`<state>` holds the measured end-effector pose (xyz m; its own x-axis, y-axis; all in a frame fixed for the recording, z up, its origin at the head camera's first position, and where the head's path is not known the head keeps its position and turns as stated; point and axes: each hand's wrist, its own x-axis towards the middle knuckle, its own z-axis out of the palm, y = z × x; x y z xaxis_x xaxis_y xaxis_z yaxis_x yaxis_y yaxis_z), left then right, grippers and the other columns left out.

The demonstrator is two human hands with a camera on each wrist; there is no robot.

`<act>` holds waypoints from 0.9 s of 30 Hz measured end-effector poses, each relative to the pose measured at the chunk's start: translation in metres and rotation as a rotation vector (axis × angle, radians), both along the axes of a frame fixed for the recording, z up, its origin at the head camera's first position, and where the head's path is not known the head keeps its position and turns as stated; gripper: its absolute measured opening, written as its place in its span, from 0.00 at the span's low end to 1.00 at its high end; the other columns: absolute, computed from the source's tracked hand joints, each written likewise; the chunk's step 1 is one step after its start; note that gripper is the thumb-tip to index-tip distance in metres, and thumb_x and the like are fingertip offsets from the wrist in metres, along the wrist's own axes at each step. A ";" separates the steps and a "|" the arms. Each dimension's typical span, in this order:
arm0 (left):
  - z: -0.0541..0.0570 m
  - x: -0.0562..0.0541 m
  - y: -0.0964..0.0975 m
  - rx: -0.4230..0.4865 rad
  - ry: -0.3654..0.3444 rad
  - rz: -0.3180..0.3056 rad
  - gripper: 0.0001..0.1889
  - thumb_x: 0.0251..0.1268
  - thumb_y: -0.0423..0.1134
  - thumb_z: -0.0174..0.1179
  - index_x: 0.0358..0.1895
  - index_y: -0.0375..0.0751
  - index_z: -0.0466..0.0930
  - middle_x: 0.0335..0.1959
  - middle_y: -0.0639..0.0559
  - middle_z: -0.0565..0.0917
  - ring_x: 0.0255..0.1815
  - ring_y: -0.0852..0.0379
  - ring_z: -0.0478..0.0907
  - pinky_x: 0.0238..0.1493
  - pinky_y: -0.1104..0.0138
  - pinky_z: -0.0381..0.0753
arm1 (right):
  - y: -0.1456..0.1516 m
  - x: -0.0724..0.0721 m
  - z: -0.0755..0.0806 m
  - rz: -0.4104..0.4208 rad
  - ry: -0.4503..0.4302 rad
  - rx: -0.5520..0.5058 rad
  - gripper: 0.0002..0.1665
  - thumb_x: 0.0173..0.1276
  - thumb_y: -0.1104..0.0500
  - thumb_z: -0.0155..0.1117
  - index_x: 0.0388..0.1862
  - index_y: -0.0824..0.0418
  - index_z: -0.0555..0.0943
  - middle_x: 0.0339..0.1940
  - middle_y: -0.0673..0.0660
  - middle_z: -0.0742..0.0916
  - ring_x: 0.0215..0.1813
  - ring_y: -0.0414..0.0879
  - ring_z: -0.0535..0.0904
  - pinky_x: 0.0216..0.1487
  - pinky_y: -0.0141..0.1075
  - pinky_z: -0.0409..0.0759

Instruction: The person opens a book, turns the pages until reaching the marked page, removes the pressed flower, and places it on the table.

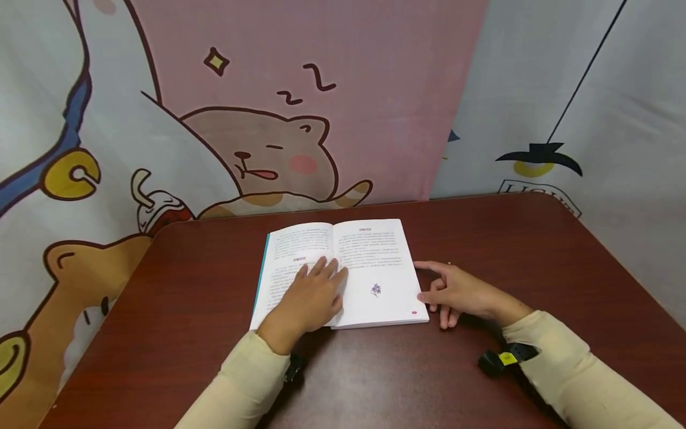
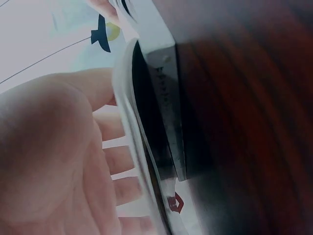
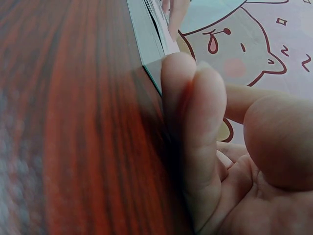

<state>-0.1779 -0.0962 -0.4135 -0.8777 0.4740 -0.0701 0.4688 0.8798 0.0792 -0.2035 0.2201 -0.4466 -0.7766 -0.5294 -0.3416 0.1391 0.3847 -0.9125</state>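
Observation:
An open book lies on the table, its pages printed with text and a small purple flower at the lower right. My left hand rests on it near the central fold, fingers spread over the left page and the fold. From below, the left wrist view shows that palm and the lifted lower edge of pages. Beside the book's right edge is my right hand. Its index finger and thumb touch that edge, while the other fingers bend down to the table. In the right wrist view those bent fingers partly hide the book.
The dark red-brown wooden table extends around the book. Behind it hangs a cartoon-printed cloth with a sleeping bear. Each wrist wears a dark strapped device, the right one bearing a yellow label.

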 end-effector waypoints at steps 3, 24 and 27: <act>0.000 0.000 0.000 0.004 -0.008 -0.004 0.28 0.73 0.45 0.54 0.74 0.44 0.67 0.75 0.42 0.68 0.78 0.40 0.61 0.74 0.41 0.61 | 0.000 0.000 0.000 -0.001 0.003 0.002 0.50 0.70 0.57 0.67 0.81 0.61 0.49 0.26 0.60 0.81 0.17 0.48 0.84 0.18 0.41 0.82; 0.000 0.002 0.007 0.102 -0.015 -0.140 0.31 0.69 0.61 0.57 0.71 0.53 0.73 0.73 0.47 0.73 0.74 0.48 0.68 0.73 0.42 0.63 | 0.000 0.000 0.002 -0.010 -0.005 0.023 0.49 0.70 0.57 0.67 0.81 0.59 0.49 0.26 0.60 0.81 0.17 0.48 0.84 0.18 0.41 0.82; 0.000 0.002 0.007 0.091 -0.019 -0.140 0.35 0.64 0.65 0.61 0.70 0.54 0.73 0.73 0.47 0.72 0.74 0.47 0.68 0.72 0.40 0.63 | 0.000 0.000 0.001 -0.011 -0.012 0.024 0.50 0.70 0.57 0.67 0.81 0.59 0.49 0.26 0.60 0.81 0.17 0.48 0.84 0.18 0.41 0.82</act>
